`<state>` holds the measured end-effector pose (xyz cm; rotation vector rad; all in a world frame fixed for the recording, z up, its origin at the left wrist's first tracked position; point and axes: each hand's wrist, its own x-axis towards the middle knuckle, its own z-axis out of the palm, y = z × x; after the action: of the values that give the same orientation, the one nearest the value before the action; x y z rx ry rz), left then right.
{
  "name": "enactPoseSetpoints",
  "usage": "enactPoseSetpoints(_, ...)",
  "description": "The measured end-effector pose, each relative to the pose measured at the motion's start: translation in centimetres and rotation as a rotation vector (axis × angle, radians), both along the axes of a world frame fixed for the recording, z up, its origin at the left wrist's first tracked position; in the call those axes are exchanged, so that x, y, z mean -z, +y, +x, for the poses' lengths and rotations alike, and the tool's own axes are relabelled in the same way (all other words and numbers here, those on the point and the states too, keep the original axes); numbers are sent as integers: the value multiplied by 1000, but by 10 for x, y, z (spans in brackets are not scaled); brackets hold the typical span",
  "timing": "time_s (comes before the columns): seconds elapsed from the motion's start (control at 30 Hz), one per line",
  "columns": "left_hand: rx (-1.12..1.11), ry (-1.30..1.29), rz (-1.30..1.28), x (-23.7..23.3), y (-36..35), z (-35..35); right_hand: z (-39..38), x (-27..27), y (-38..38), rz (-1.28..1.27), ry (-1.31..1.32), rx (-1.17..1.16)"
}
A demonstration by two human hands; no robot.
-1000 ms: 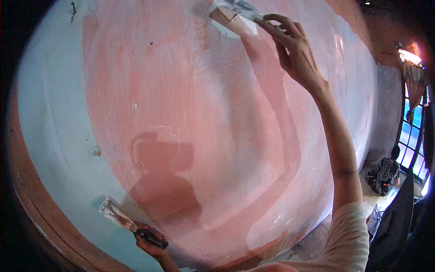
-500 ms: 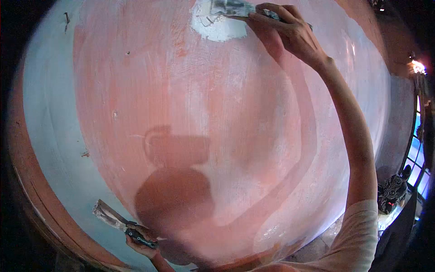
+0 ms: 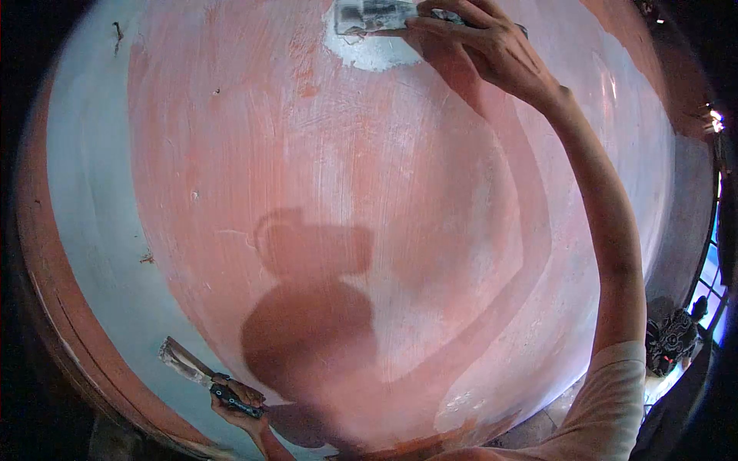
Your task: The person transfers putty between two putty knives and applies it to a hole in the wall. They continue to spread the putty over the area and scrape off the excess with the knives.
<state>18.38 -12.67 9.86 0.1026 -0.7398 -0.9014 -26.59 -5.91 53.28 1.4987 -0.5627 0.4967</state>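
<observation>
High on a pink, patchy wall, my right hand grips the dark handle of a putty knife. Its wide blade lies over a patch of wet white filler, with the arm raised and reaching up. At the lower left, my left hand is closed round the black handle of a second putty knife. That blade points up and left, with whitish filler on its metal, and it overlaps the pale blue-grey band of the wall in this view.
A pale band runs down the wall's left side, bordered by a brown strip. Small holes and marks dot the surface. To the right are a bright lamp, a window and a dark patterned object. My shadow falls across the wall.
My right hand has slid the putty knife a little to the left over the white filler. The left hand keeps nearly the same place, while the view has shifted slightly.
</observation>
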Motion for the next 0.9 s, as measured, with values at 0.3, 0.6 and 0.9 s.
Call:
enactPoseSetpoints(0.3, 19, 129, 130, -10, 8, -6, -48, 9, 30, -113, -141, 175)
enactPoseSetpoints(0.6, -3, 60, 86, -1, -3, -3, -5, -9, 15, -54, 121, 34)
enactPoseSetpoints(0.9, 44, 120, 112, -7, 2, -9, -76, 3, 7, -237, -98, 124)
